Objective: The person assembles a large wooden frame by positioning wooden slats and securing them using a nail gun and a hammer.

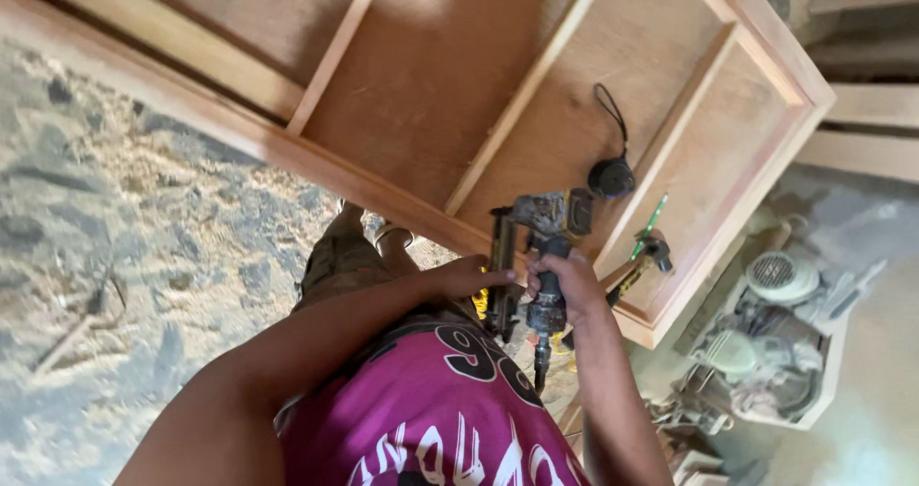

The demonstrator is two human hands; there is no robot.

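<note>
So, head view | right hand (567, 280) wrapped tight round the pneumatic nail gun (529, 256) grip at the wooden frame (383, 194) edge | left hand (469, 277) fingers together, steadying its magazine | hammer (643, 256), pencil (651, 224) parked on the panel | how far along: can't tell, no nails visible

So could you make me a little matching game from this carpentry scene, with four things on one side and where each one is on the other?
Things:
1. nail gun
2. hammer
3. black round object with a cord
4. green pencil

Places:
A. lying across the frame rail, just above the hammer
B. on the wooden panel, above the nail gun
C. gripped in the right hand, with the left hand touching it
D. on the frame, right of the right hand

Pairs: 1-C, 2-D, 3-B, 4-A
</note>
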